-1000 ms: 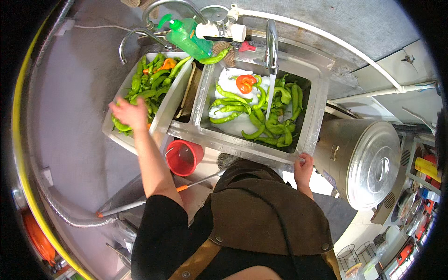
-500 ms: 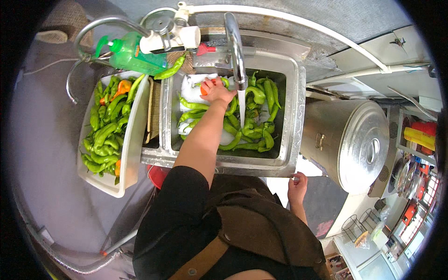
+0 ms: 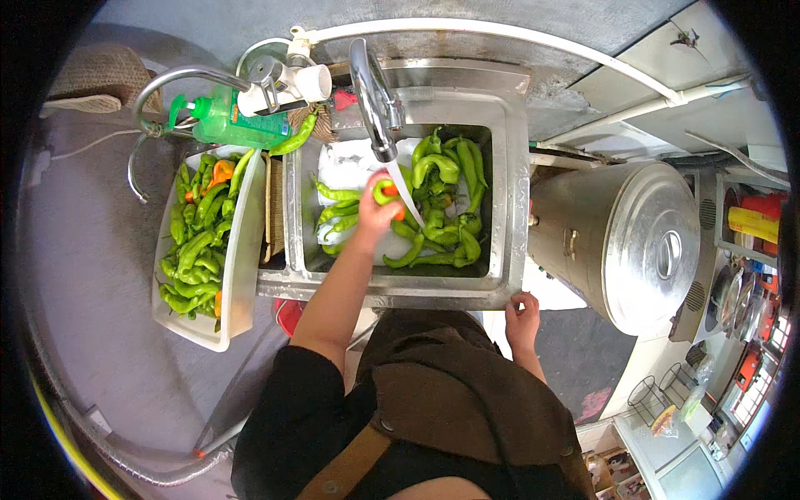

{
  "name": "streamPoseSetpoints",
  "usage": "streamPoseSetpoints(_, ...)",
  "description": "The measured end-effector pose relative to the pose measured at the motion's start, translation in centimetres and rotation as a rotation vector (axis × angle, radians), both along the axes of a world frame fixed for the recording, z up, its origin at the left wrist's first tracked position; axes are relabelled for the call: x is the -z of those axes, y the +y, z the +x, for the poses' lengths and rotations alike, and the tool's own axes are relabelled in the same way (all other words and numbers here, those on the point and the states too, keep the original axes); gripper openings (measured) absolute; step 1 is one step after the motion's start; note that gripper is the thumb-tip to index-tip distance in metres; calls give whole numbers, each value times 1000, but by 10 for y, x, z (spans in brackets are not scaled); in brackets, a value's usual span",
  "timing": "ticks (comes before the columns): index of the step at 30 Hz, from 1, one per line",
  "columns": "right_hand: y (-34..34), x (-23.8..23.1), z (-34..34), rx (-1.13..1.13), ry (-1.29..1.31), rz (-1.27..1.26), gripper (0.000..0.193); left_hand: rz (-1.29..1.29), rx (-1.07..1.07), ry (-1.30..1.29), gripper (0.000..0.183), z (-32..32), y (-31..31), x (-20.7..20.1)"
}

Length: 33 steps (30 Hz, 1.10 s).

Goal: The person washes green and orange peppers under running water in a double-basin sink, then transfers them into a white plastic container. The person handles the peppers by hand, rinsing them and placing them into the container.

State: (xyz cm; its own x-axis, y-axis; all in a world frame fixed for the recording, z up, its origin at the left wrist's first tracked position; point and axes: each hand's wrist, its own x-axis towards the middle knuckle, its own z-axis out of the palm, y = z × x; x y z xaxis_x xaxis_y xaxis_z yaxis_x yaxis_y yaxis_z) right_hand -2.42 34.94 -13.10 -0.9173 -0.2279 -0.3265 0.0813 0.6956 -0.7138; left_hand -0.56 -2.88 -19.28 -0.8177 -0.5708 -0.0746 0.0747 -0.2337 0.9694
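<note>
My left hand (image 3: pixel 377 208) is closed on a green and orange-red pepper (image 3: pixel 385 192), over the middle of the steel sink (image 3: pixel 398 293). The pepper is partly covered by my fingers, beside the water stream from the curved faucet (image 3: pixel 377 104). Green peppers (image 3: pixel 450 236) lie heaped in the right part of the basin, and several more lie along its left side. Just outside the sink's near right corner is my right hand (image 3: pixel 522 321), its fingers curled with nothing visible in them.
A white tub (image 3: pixel 239 283) of green and orange peppers stands left of the sink. Behind it are a green pump bottle (image 3: pixel 237 117) and a loose green pepper (image 3: pixel 296 135). A large lidded steel pot (image 3: pixel 587 242) stands to the right; a red container (image 3: pixel 288 315) shows below the sink.
My left hand has come back toward me from the far side of the basin, lifting the pepper beside the water. My right hand stays by the sink corner. The view has shifted slightly.
</note>
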Motion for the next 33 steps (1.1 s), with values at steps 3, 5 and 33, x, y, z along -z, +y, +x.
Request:
streamPoseSetpoints(3,-1,-2,-9,-30,12,-61,19,563,13,54,54,0,40,-60)
streamPoseSetpoints(5,-1,3,-10,-34,30,-89,18,773,68,157,52,-2,45,-57)
streamPoseSetpoints(33,-43,-31,-41,-268,157,-191,24,-5,-604,68,41,109,-38,-195)
